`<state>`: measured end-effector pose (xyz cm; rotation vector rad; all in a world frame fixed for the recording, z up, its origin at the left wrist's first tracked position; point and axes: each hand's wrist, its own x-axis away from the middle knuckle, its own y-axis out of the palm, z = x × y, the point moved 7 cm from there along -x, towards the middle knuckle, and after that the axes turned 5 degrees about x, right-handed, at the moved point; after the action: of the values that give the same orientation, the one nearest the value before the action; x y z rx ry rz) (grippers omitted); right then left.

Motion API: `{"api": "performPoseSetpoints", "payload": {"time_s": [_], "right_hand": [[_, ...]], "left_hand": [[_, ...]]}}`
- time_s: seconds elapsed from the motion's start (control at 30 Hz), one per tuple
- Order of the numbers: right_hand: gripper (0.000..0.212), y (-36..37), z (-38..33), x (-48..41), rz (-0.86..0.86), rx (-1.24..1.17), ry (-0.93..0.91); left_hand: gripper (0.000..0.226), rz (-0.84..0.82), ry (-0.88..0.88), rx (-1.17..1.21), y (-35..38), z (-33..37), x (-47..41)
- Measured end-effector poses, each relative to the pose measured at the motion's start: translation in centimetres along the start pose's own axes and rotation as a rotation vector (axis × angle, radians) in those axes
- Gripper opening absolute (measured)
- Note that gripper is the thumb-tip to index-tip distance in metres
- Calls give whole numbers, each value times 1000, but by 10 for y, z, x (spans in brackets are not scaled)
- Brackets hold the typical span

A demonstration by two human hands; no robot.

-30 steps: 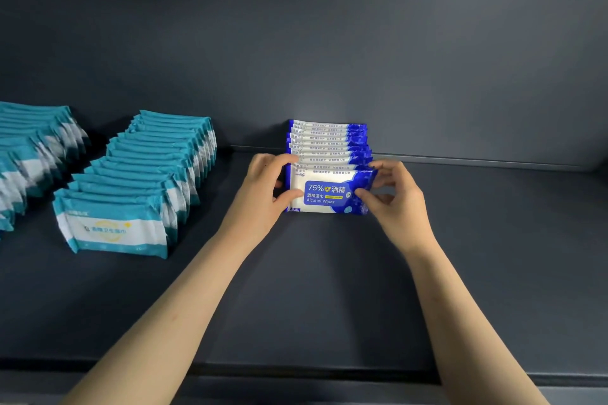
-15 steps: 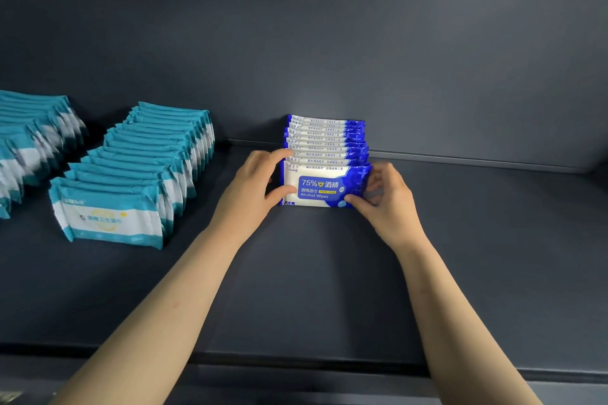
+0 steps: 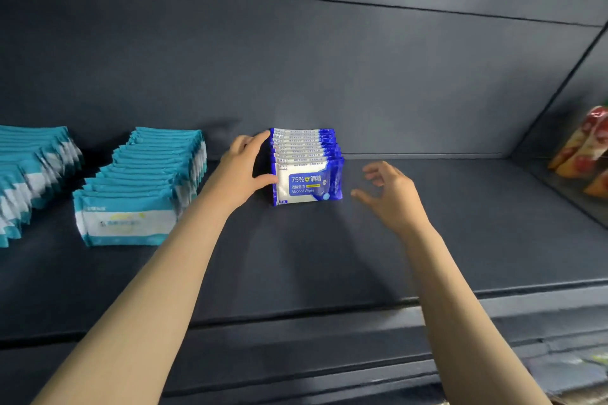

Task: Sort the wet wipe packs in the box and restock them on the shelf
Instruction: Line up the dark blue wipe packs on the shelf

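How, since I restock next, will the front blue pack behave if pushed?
The front blue pack looks soft, its film crinkled, so likely floppy. Standing on edge, it may tip forward. Glossy film probably slides on the shelf.

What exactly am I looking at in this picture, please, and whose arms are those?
There is no machine here: the arms belong to a person stocking a shelf. The single picture comes from a wide-angle camera worn on their head, looking forward and down. On the dark shelf stands a row of blue alcohol wipe packs, upright, one behind another. The left hand rests against the row's left side, thumb at the front pack, seemingly steadying it. The right hand hovers open just right of the row, touching nothing. Further left are two rows of teal wipe packs, and at the far right edge some red-and-orange bags, too blurred to identify.
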<state>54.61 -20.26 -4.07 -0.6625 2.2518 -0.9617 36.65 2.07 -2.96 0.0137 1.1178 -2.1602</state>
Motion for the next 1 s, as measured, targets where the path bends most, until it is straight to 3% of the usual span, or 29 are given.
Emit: {"api": "performPoseSetpoints", "payload": {"time_s": [0.2,0.33,0.43,0.73,1.0], "right_hand": [[43,-42,-39,98,174,161,112],[46,-61,-49,185,267,288,177],[49,-75,-37,250,299,368,284],[64,-105,47,422,321,453,667],[76,-96,174,518,187,427,968]], "left_hand": [[59,90,242,-105,-25,48,58],[52,72,361,-44,-13,70,121],[52,-46,385,59,21,91,164],[59,-344,759,80,165,191,272],[75,-693,661,0,323,200,323]]}}
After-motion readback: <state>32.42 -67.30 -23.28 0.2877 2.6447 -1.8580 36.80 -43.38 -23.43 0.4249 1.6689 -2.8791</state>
